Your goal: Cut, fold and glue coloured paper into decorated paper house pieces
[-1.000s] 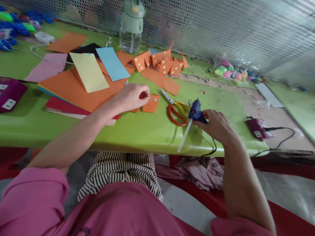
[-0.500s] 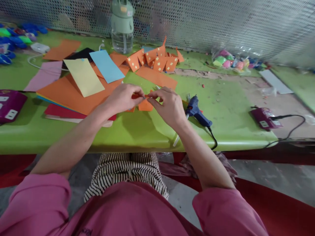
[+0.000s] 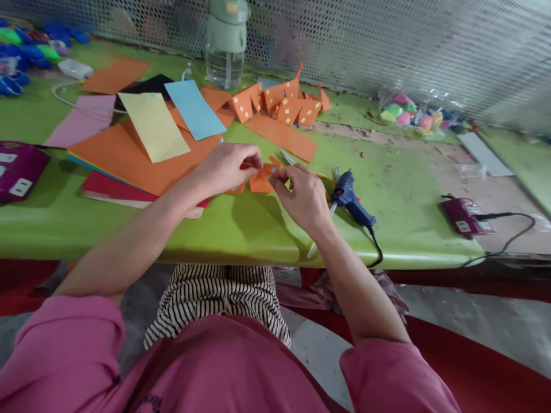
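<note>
A small folded orange paper piece (image 3: 260,183) with a few light blue squares on it lies near the table's front edge. Over its left side is my left hand (image 3: 230,166), thumb and fingertips pinched together; whatever they hold is too small to make out. My right hand (image 3: 305,195) is closed in a pinch at the paper's right edge, and its fingertips hide what is between them. Behind the right fingers the pale blades of what looks like scissors (image 3: 287,156) show. Right of that hand lies a blue hot glue gun (image 3: 350,198) with a clear glue stick.
Orange paper shapes with yellow squares (image 3: 286,106) stand behind my hands, near a water bottle (image 3: 226,51). Stacked coloured sheets (image 3: 133,155) lie left. Purple power boxes (image 3: 465,217) sit at both sides, one with a black cord. A perforated metal panel (image 3: 344,46) rises behind.
My hands have drawn slightly apart; their fingertips met over the orange paper before, and now its blue squares show between them. The whole view has shifted a little.
</note>
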`<act>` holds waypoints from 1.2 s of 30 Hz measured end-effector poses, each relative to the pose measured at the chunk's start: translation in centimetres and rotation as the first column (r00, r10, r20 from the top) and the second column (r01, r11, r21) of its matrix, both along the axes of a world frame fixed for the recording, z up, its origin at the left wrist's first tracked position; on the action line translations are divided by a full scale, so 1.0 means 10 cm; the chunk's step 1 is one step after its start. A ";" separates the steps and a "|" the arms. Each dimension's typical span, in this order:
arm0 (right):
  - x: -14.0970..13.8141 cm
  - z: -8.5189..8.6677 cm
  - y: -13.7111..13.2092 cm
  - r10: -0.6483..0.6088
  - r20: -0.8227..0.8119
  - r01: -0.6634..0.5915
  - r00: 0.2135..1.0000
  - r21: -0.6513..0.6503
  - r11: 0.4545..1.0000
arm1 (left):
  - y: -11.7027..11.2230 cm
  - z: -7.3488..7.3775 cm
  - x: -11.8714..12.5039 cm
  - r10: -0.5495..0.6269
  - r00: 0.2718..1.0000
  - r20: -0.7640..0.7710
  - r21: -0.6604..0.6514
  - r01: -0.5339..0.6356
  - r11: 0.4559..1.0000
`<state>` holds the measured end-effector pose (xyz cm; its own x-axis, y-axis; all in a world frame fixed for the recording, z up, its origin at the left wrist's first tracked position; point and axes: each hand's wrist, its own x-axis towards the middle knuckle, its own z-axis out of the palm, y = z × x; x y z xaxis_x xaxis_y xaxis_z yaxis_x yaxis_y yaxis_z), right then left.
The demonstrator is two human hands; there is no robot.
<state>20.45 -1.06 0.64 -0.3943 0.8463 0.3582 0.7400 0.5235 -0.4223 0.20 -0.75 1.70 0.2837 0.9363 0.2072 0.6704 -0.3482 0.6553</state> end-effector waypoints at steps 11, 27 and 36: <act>-0.07 -0.15 -0.01 -0.098 0.090 0.099 0.991 0.001 0.995 | -0.01 0.03 0.03 0.044 0.997 -0.067 -0.014 -0.045 0.999; -0.14 -0.15 -0.04 -0.241 0.237 0.239 0.941 0.038 0.970 | 0.00 0.02 0.03 0.037 0.995 -0.091 -0.022 -0.039 0.999; 0.33 0.18 -0.10 -0.240 0.139 0.219 0.961 0.148 0.964 | 0.03 0.03 0.00 0.019 1.000 0.006 0.050 -0.019 0.999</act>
